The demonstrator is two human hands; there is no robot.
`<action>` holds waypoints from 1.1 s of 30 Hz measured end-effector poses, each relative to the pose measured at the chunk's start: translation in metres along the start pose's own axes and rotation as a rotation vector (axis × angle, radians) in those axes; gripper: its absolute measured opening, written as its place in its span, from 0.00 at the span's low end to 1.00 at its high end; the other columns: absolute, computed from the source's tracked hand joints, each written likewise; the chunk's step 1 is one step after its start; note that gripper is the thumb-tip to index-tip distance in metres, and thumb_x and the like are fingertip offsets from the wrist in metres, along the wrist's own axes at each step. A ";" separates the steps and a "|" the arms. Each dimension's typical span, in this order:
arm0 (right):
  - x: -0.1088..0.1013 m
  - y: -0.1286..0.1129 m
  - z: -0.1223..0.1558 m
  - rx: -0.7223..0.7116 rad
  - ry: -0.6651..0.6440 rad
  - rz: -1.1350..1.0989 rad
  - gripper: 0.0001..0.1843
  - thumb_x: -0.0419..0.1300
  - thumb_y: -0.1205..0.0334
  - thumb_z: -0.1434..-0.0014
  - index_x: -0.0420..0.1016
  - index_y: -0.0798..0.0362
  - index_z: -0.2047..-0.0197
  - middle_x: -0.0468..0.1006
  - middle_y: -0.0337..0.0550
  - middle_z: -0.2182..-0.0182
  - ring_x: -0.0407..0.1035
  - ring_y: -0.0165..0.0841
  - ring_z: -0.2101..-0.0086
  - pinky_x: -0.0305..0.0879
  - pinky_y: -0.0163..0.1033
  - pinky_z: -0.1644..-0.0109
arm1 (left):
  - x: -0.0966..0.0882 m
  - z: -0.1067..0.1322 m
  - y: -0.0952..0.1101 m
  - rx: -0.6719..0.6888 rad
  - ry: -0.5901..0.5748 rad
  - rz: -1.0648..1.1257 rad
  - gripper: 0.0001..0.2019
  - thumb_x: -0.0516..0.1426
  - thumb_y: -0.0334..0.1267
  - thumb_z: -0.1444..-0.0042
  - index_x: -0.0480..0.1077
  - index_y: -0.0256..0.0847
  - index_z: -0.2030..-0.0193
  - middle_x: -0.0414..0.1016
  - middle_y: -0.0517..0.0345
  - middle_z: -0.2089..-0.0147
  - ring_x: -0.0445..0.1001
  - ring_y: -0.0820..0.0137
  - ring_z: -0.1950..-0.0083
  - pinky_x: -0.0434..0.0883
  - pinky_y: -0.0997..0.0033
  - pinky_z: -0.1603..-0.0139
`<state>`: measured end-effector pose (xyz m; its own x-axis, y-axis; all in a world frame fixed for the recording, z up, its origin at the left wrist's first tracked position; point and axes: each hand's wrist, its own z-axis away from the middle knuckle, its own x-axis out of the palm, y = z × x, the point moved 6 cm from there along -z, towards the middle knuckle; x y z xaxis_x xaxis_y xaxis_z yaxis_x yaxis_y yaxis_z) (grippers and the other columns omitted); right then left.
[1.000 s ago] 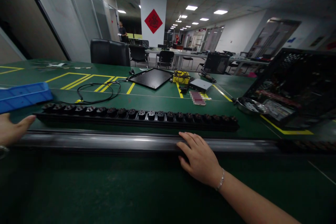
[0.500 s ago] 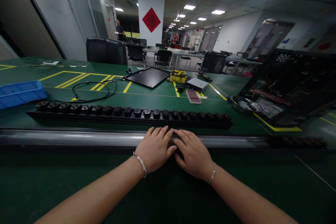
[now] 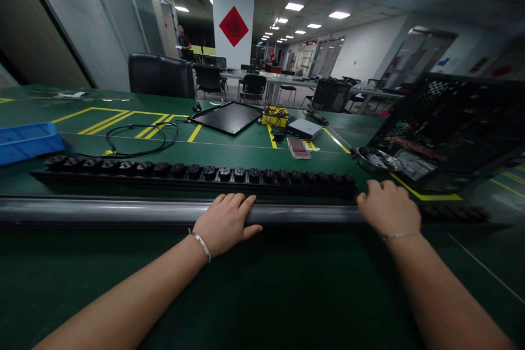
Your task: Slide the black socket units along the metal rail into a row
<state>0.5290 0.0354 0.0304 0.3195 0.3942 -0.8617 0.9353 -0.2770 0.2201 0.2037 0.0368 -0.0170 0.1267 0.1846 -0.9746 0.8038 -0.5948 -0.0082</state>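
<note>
A long grey metal bar (image 3: 102,210) lies across the green workbench in front of me. My left hand (image 3: 225,222) rests flat on its middle, fingers stretched over the top, thumb on the near side. My right hand (image 3: 389,206) lies on the bar further right, fingers curved over its far side. Just behind the bar runs a long black power strip (image 3: 192,173) with several round sockets.
A blue bin (image 3: 27,141) stands at the left, a black cable loop (image 3: 139,139) and a dark flat panel (image 3: 226,117) further back. A metal bowl (image 3: 375,159) and an open black computer case (image 3: 451,128) are at the right. Chairs and desks stand beyond.
One second ago my left hand was at the bar's far left; it came to the middle beside my right. Since then my right hand has slid right along the bar.
</note>
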 end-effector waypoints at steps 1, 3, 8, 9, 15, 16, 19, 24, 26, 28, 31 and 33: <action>0.008 0.018 -0.001 0.080 -0.067 0.006 0.19 0.48 0.58 0.43 0.72 0.62 0.58 0.68 0.65 0.63 0.64 0.50 0.63 0.59 0.49 0.67 | 0.000 0.001 -0.004 -0.005 -0.003 -0.004 0.32 0.45 0.59 0.43 0.58 0.39 0.39 0.69 0.46 0.49 0.67 0.59 0.49 0.62 0.58 0.48; 0.022 0.048 0.000 0.207 -0.175 -0.008 0.22 0.47 0.56 0.43 0.72 0.61 0.54 0.67 0.68 0.61 0.64 0.51 0.62 0.57 0.48 0.69 | -0.001 0.002 -0.012 -0.014 -0.003 -0.008 0.31 0.45 0.59 0.43 0.58 0.40 0.39 0.69 0.47 0.49 0.67 0.59 0.49 0.61 0.58 0.47; 0.039 0.085 0.002 0.333 -0.273 -0.037 0.25 0.47 0.55 0.43 0.73 0.64 0.52 0.66 0.72 0.61 0.67 0.49 0.63 0.53 0.45 0.72 | -0.002 0.002 -0.016 -0.023 0.008 -0.001 0.31 0.46 0.59 0.43 0.59 0.40 0.40 0.69 0.48 0.50 0.67 0.60 0.49 0.61 0.60 0.48; 0.041 0.089 0.002 0.343 -0.287 -0.044 0.26 0.47 0.55 0.43 0.72 0.65 0.51 0.66 0.72 0.60 0.67 0.50 0.62 0.53 0.44 0.72 | -0.002 0.002 -0.015 -0.024 0.006 0.003 0.31 0.46 0.59 0.43 0.59 0.40 0.40 0.69 0.48 0.51 0.67 0.60 0.50 0.61 0.60 0.48; 0.050 0.101 0.002 0.403 -0.333 -0.043 0.29 0.44 0.56 0.42 0.68 0.69 0.47 0.62 0.75 0.53 0.61 0.58 0.54 0.54 0.47 0.65 | -0.006 0.002 -0.015 -0.051 -0.011 0.028 0.30 0.47 0.59 0.45 0.61 0.40 0.42 0.69 0.49 0.53 0.67 0.60 0.52 0.61 0.58 0.49; 0.052 0.102 0.002 0.419 -0.341 -0.035 0.29 0.44 0.57 0.43 0.68 0.69 0.48 0.62 0.76 0.54 0.60 0.58 0.54 0.55 0.48 0.64 | -0.007 0.002 -0.016 -0.056 -0.013 0.031 0.30 0.48 0.59 0.45 0.61 0.40 0.42 0.69 0.49 0.54 0.67 0.60 0.52 0.61 0.58 0.49; 0.057 0.104 0.002 0.474 -0.365 -0.003 0.25 0.46 0.60 0.44 0.70 0.70 0.51 0.63 0.76 0.55 0.59 0.58 0.53 0.55 0.50 0.60 | -0.008 0.002 -0.016 -0.061 -0.014 0.036 0.30 0.49 0.59 0.46 0.61 0.41 0.43 0.69 0.50 0.54 0.67 0.60 0.52 0.61 0.59 0.50; 0.058 0.094 0.003 0.527 -0.405 0.000 0.27 0.45 0.58 0.43 0.66 0.67 0.47 0.60 0.72 0.52 0.59 0.58 0.52 0.57 0.47 0.58 | -0.008 0.003 -0.016 -0.054 -0.007 0.029 0.30 0.48 0.58 0.45 0.61 0.40 0.43 0.69 0.49 0.53 0.67 0.60 0.52 0.62 0.58 0.50; 0.054 0.088 0.004 0.520 -0.430 -0.014 0.28 0.43 0.56 0.42 0.64 0.67 0.45 0.59 0.70 0.53 0.61 0.55 0.54 0.58 0.46 0.60 | -0.008 0.003 -0.016 -0.051 -0.008 0.024 0.30 0.47 0.58 0.45 0.61 0.40 0.43 0.69 0.49 0.53 0.67 0.60 0.53 0.62 0.58 0.50; 0.049 0.081 0.004 0.488 -0.454 -0.020 0.29 0.42 0.54 0.41 0.65 0.67 0.46 0.60 0.70 0.53 0.63 0.54 0.55 0.59 0.46 0.61 | -0.008 0.003 -0.016 -0.049 -0.005 0.020 0.30 0.47 0.59 0.45 0.61 0.40 0.42 0.69 0.50 0.54 0.68 0.60 0.53 0.62 0.58 0.50; 0.044 0.064 0.002 0.391 -0.474 -0.018 0.28 0.43 0.53 0.42 0.67 0.65 0.48 0.61 0.68 0.53 0.62 0.55 0.54 0.59 0.46 0.59 | -0.008 0.004 -0.015 -0.047 0.005 0.009 0.30 0.46 0.59 0.44 0.61 0.40 0.42 0.69 0.50 0.54 0.68 0.60 0.53 0.62 0.59 0.50; 0.042 0.049 0.000 0.311 -0.476 -0.014 0.26 0.44 0.55 0.42 0.69 0.65 0.51 0.64 0.66 0.54 0.62 0.54 0.54 0.59 0.47 0.57 | -0.007 0.004 -0.015 -0.046 0.006 0.001 0.30 0.46 0.59 0.44 0.60 0.40 0.42 0.69 0.50 0.54 0.68 0.60 0.53 0.62 0.59 0.50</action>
<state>0.5880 0.0386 0.0048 0.1367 -0.0192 -0.9904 0.8271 -0.5480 0.1248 0.1883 0.0413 -0.0106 0.1308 0.1894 -0.9731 0.8296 -0.5584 0.0028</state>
